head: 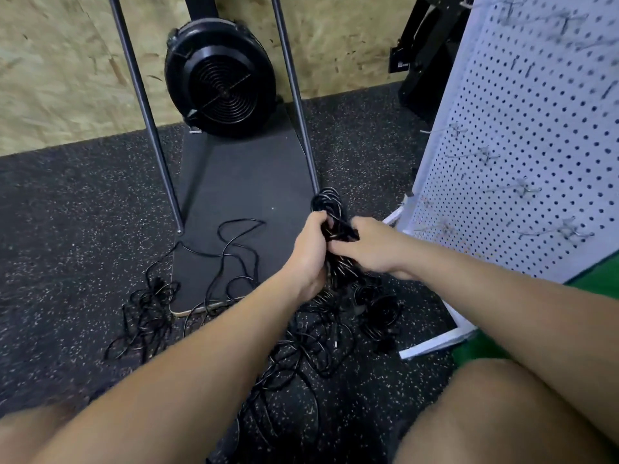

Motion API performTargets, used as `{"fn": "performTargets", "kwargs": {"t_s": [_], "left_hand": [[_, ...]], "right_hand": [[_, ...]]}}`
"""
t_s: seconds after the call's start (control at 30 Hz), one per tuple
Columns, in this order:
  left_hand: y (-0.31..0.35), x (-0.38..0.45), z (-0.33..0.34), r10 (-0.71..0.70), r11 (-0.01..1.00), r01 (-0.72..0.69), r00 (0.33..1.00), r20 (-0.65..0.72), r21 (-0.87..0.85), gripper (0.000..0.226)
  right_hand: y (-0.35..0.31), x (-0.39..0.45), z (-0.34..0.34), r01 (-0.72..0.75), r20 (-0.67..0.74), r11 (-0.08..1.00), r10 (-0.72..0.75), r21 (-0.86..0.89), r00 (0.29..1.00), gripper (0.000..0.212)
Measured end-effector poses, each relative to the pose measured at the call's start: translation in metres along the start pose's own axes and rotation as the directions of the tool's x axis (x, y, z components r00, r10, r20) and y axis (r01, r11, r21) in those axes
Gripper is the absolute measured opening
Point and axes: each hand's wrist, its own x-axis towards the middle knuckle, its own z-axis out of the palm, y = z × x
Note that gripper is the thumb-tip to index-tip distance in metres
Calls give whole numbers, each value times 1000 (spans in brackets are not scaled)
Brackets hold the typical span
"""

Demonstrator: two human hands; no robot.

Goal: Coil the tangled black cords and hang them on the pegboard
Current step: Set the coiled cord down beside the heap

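my left hand [310, 249] and my right hand [370, 247] meet just right of the middle of the frame, both with fingers curled round the same bundle of black cord [330, 209]. its looped top sticks up above my knuckles, and the rest of it drops between my palms toward the floor. the left hand wraps the bundle from the left side, the right hand pinches it from the right, and the two hands nearly touch.

below my hands, in the lower middle of the frame, the tangled cords [311, 343] lie spread on the speckled black floor [67, 229]. a smaller snarl [147, 306] sits to the lower left, and one loose strand [234, 249] wanders up over the dark mat [241, 172] in the centre.

the white pegboard [522, 145] leans along the right edge of the frame, with metal hooks [566, 231] scattered on its face. at the top centre a round black fan housing [221, 77] stands at the far end of the mat, against a chipboard wall [67, 61], with two slanted metal poles [145, 115] either side of it. my bare knees fill the bottom corners.
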Motion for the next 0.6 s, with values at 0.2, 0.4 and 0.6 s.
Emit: {"fn": "performTargets", "kwargs": {"t_s": [0.2, 0.4, 0.6], "left_hand": [[-45, 70, -42, -16, 993, 28, 994, -106, 115, 34], [-88, 120, -120, -88, 947, 145, 975, -202, 288, 30], [-128, 162, -181, 69, 606, 297, 905, -420, 738, 20]], "right_hand": [[92, 83, 41, -52, 30, 998, 53, -25, 998, 36], [165, 176, 96, -29, 130, 986, 51, -167, 990, 52], [205, 239, 132, -74, 180, 956, 129, -284, 975, 65]]}}
